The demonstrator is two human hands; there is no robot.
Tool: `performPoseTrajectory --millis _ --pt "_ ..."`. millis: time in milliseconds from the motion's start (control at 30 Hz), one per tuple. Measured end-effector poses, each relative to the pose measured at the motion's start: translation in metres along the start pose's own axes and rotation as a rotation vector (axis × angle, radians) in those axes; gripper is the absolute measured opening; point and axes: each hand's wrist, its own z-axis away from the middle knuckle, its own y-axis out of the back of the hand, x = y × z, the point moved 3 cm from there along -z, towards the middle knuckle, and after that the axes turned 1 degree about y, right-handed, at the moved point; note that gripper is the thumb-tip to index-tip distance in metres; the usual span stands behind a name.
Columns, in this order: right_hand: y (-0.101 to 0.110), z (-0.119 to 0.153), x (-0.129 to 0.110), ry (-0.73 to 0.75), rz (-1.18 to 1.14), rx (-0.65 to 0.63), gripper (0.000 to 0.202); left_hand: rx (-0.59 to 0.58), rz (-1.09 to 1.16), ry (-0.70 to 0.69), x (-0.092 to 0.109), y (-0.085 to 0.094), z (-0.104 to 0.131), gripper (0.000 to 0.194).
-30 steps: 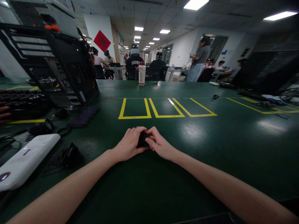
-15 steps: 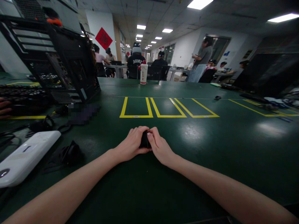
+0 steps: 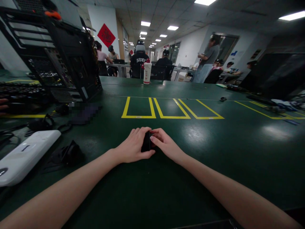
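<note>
A small black object is between my hands, low over the green table near the middle of the view. My left hand wraps round its left side, with the thumb along the near edge and the fingers over the far edge. My right hand has its bent fingers and thumb at the object's right edge. Part of the object is hidden by my left hand, and its kind cannot be made out.
Yellow tape outlines lie beyond my hands. A white cup stands farther back. At left are a black computer case, a white device, a black pouch and another person's hand. People sit behind.
My right hand has shifted slightly right and loosened, showing more of the black object's right edge. My left hand still grips it. The view has tilted slightly.
</note>
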Motion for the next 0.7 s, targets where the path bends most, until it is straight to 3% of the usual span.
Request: performPoseTrajectory --millis 133,267,533,700 --pt "0.0018 0.0001 -0.0006 0.015 -0.036 -0.035 0.013 -0.027 -0.003 0.000 0.0024 0.0023 0.0009 0.053" --pt "0.0038 0.0022 -0.0032 0.069 -0.121 -0.061 0.021 -0.028 -0.013 0.001 0.0008 0.0017 0.0015 0.055" --pt "0.0059 -0.0027 0.0008 -0.003 -0.197 0.045 0.014 0.005 -0.015 -0.025 -0.0027 -0.0011 0.0012 0.056" --pt "0.0063 -0.0027 0.0025 -0.052 -0.162 0.003 0.021 -0.005 0.004 -0.018 -0.0026 -0.0010 0.0010 0.056"
